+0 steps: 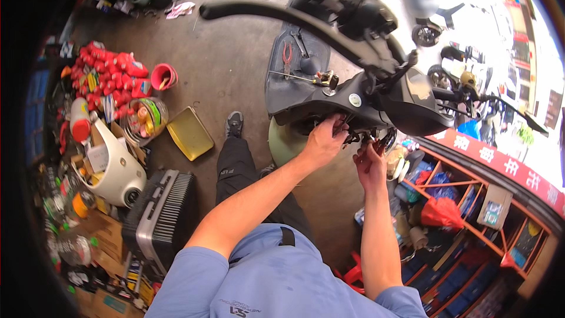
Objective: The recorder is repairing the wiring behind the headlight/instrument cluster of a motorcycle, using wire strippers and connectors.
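In front of me stands a dark electric scooter point(294, 101) with its front section opened up. A tangle of thin dark wires point(351, 137) hangs out below the panel. My left hand point(326, 139) reaches to the opening, its fingers bent and closed around some of the wires; the fingertips are partly hidden. Lower and to the right, my right hand point(371, 164) pinches wire ends between thumb and fingers, palm turned up. Above the hands lies a long screwdriver point(297, 76) on the scooter body. Red-handled pliers point(287, 56) rest on the footboard beyond it.
The handlebar point(288, 15) and brake lever overhang the work. At left are red bottles point(109, 70), a pink bucket point(164, 76), a yellow tray point(190, 133), a white scooter panel point(115, 168) and a black case point(159, 215). An orange shelf rack point(471, 229) stands at right.
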Tool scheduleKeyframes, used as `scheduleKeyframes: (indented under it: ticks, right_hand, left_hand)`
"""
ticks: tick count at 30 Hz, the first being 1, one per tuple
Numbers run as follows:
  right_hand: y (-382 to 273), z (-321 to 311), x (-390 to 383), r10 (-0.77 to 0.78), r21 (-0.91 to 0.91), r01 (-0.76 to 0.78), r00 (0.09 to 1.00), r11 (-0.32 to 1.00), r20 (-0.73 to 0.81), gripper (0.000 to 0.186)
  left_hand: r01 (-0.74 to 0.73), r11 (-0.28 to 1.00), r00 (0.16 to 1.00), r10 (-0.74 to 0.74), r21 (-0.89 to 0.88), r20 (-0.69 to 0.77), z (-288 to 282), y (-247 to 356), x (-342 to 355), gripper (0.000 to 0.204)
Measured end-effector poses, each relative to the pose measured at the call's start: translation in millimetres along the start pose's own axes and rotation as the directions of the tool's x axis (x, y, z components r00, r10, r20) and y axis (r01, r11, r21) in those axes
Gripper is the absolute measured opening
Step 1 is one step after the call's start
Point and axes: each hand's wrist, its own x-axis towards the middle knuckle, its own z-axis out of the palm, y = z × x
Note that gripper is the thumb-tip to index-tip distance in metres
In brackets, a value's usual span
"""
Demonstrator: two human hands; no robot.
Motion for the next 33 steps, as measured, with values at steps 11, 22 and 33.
scheduleKeyframes:
  ticks: [11,22,33]
  right_hand:
    - [11,0,-22,-0.081,-0.251,0.084,0.996,0.964,0.023,0.014]
    - [12,42,-26,-0.093,-0.266,0.080,0.995,0.961,-0.037,0.015]
    - [9,85,-24,-0.006,-0.206,-0.026,0.988,0.978,-0.154,0.022]
  left_hand:
    - [0.064,0.979,0.995,-0.049,-0.192,0.084,-6,3,-26,0.017]
    - [-0.498,0.864,0.849,0.469,-0.070,-0.243,-16,105,12,0.028]
    - [-0.490,0.864,0.846,0.503,0.113,-0.177,-69,88,77,0.012]
